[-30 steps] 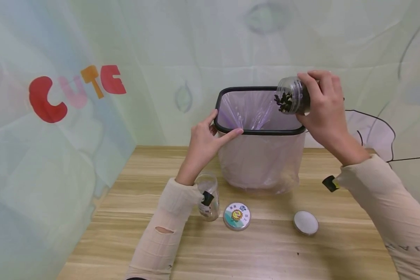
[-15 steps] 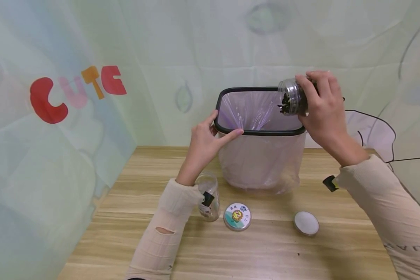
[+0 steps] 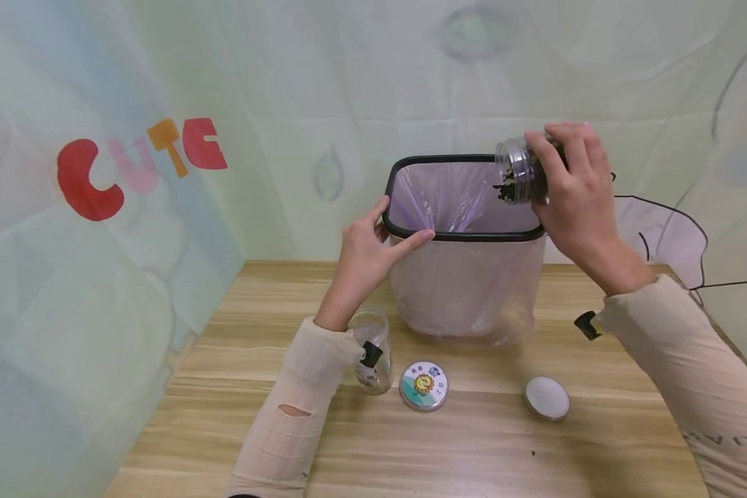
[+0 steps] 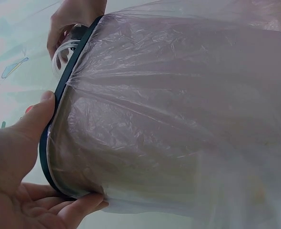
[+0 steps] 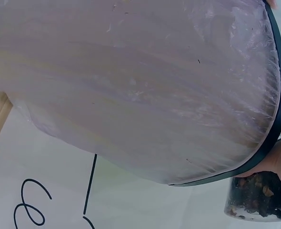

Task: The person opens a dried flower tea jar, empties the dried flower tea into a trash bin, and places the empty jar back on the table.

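Note:
In the head view my right hand grips a clear jar lying nearly on its side, mouth to the left, over the right part of a trash bin. Dark dried bits fill the jar, some gathered at its mouth; the right wrist view shows more of them through the jar's base. A thin plastic bag lines the bin and hangs over its outside, under a black rim. My left hand holds this rim at the near left corner, thumb in front and fingers on the left side.
A second clear jar stands upright beside my left wrist. Near it lies a round lid with a cartoon sun; a plain whitish lid lies farther right. One dark crumb sits on the wooden table. Printed cloth walls rise behind and left.
My right hand has drawn the jar's mouth slightly to the right, and the clump of dark bits at the mouth looks smaller. My left hand has stayed on the rim.

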A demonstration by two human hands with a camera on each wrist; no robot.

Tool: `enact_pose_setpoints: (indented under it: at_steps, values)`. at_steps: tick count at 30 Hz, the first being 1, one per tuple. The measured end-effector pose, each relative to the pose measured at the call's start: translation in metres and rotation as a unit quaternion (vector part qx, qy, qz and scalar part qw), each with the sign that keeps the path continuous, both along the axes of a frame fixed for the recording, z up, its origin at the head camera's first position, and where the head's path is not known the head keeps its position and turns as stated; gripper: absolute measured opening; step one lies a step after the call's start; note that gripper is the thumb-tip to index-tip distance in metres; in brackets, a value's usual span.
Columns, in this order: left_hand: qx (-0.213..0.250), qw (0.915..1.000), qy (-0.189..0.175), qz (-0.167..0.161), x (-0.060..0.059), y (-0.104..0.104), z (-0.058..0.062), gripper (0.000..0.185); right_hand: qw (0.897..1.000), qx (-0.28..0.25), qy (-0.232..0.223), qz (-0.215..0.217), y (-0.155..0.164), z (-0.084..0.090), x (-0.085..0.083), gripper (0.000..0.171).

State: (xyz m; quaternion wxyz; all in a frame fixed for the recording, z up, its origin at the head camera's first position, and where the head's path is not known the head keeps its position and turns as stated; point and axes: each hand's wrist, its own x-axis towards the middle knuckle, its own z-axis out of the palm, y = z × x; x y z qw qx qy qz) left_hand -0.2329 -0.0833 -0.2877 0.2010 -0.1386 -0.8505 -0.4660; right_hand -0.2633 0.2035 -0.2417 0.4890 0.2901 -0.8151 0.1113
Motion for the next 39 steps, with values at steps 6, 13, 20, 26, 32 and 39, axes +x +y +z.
enact_pose_setpoints:
  at_steps: [6, 13, 20, 26, 32, 39]
  values:
    - [-0.003, 1.0, 0.001, 0.001, -0.0006, 0.0008, 0.0011, 0.094, 1.0, -0.017, 0.019, 0.015, -0.0016, 0.0028, -0.0005, 0.073]
    - [-0.004, 1.0, 0.002, 0.0, -0.0003, 0.002, 0.001, 0.093, 1.0, -0.01, 0.019, 0.01, -0.0003, 0.0036, -0.0014, 0.069]
    - [-0.006, 1.0, 0.0, 0.002, 0.0005, 0.0032, 0.0025, 0.093, 0.999, -0.003, 0.032, 0.022, -0.001, 0.0046, -0.0031, 0.057]
    - [-0.008, 0.9999, -0.004, 0.004, -0.001, 0.0032, 0.0023, 0.094, 1.0, 0.002, 0.018, 0.017, -0.0011, 0.0044, -0.0013, 0.062]
    - [-0.003, 1.0, -0.002, 0.001, -0.0005, 0.0028, 0.0019, 0.093, 1.0, 0.002, 0.023, 0.021, -0.0023, 0.0033, -0.0009, 0.059]
    - [0.002, 1.0, 0.001, 0.0, 0.0011, 0.0019, 0.0014, 0.091, 0.999, 0.01, 0.04, 0.027, -0.0035, 0.0026, -0.0023, 0.056]
